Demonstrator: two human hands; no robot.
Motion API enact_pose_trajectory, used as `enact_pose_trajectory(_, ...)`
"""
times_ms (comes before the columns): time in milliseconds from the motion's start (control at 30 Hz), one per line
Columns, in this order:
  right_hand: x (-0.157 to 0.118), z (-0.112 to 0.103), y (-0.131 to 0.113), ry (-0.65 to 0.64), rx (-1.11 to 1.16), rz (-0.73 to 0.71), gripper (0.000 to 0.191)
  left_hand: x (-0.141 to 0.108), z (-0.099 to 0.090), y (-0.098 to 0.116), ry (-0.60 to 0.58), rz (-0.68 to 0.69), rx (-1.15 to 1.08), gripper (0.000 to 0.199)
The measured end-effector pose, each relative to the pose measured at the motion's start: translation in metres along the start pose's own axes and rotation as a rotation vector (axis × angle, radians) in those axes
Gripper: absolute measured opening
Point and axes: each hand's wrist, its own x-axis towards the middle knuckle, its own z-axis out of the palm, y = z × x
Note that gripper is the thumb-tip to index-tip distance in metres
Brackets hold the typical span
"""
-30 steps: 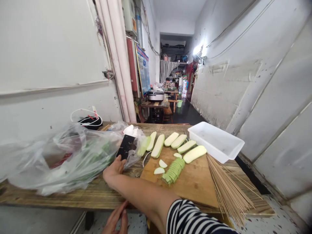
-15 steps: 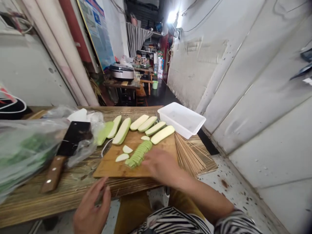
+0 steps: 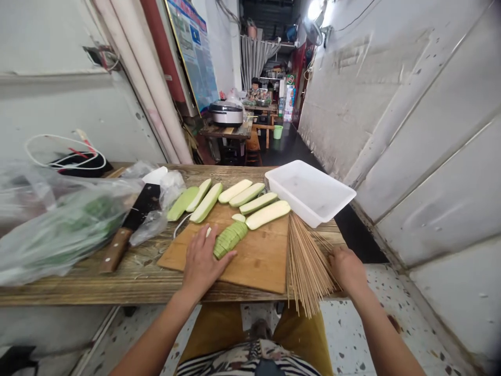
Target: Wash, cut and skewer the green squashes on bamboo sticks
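Observation:
My left hand point(image 3: 204, 259) lies on the wooden cutting board point(image 3: 262, 261), thumb and fingers apart, against the left and near side of a row of sliced green zucchini point(image 3: 230, 239). Its fingers partly cover a pale end piece. Beyond the row lie a small cut-off piece point(image 3: 238, 217) and several halved zucchini point(image 3: 268, 214). On the right, a fan of bamboo skewers point(image 3: 307, 266) overhangs the table's front edge. My right hand point(image 3: 347, 269) is at the outer side of the fan, fingers curled and pinching a thin skewer; the fingertips are partly hidden.
A white plastic tub point(image 3: 313, 193) stands behind the skewers. To the left are a cleaver point(image 3: 131, 224) with a wooden handle and a plastic bag of greens point(image 3: 74, 230). Farther back, a cooker point(image 3: 226, 113) sits on another table, and a person point(image 3: 256, 90) is in the distance.
My left hand has come up from the table's front edge onto the board beside the slices. My right hand has left the slices and moved right to the skewers. The view has shifted.

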Motion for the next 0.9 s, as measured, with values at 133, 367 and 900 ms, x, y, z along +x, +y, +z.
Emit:
enact_pose_trajectory(133,0.010,0.002,0.006,-0.010,-0.009,-0.015,0.023,0.011,0.011,0.000,-0.055,0.047,0.037,0.077)
enact_pose_trajectory(367,0.024,-0.001,0.013,-0.065,-0.055,-0.075,0.023,0.033,-0.012,-0.047,-0.088,-0.026,-0.186,0.056)
enact_pose_trajectory(900,-0.069,-0.013,0.040,0.148,0.072,0.006,0.018,0.080,-0.015,-0.047,-0.652,-0.322,0.121,0.031)
